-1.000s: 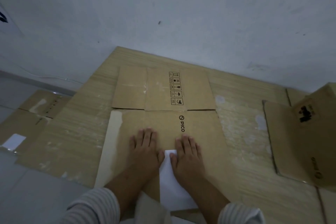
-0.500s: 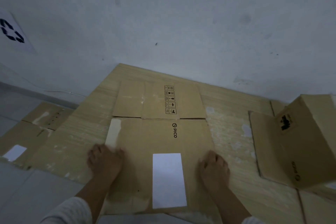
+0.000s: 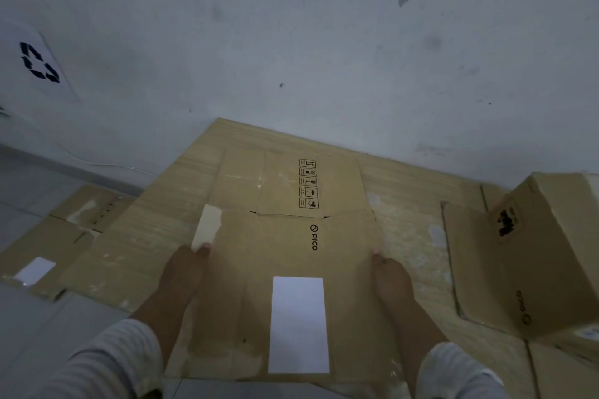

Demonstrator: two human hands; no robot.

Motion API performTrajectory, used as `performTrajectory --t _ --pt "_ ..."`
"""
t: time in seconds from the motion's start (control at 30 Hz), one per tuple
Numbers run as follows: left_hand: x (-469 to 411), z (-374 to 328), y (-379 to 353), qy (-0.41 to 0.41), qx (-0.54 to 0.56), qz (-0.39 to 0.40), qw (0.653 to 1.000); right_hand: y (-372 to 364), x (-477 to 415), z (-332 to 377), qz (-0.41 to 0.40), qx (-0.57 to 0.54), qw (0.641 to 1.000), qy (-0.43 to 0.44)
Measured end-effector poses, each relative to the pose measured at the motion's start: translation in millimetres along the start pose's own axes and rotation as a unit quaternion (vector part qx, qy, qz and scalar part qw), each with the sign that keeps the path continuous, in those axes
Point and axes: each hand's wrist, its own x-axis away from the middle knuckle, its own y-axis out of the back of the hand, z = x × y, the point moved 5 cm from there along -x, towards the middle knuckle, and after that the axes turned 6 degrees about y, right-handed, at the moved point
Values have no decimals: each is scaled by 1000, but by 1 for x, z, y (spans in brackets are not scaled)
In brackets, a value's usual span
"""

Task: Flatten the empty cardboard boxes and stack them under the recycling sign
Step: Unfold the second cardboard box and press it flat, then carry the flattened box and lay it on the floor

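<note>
A flattened brown cardboard box printed "PICO" point(image 3: 285, 256) is held by both of its side edges. Its left edge is gripped by the left hand point(image 3: 184, 272), with the thumb laid on top and the fingers curled out of sight beneath the card. The right edge is gripped in the same way by the right hand point(image 3: 390, 278). A white rectangular label point(image 3: 298, 324) is seen on the card between the two hands, nearer the wrists than the fingertips. A pale strip of tape point(image 3: 207, 227) lies just beyond the left thumb.

The box's far flaps, marked with black handling symbols, are spread ahead of both hands on a light wood-grain board point(image 3: 146, 236). Well out to the left of the left hand, other flattened brown cardboard boxes point(image 3: 58, 236) lie on the grey floor, below a white paper sheet bearing a black recycling symbol point(image 3: 39, 63) on the wall. Beyond the right hand, a brown cardboard box with its sides raised point(image 3: 534, 253) is tilted on the board.
</note>
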Motion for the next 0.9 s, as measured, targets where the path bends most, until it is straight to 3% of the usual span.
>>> performTrajectory --t 0.5,0.9 --pt "31 -58 37 -78 37 -50 995 75 14 20 -93 -64 990 81" --pt "-9 -89 125 -132 98 -70 984 82 32 112 -149 -74 980 104"
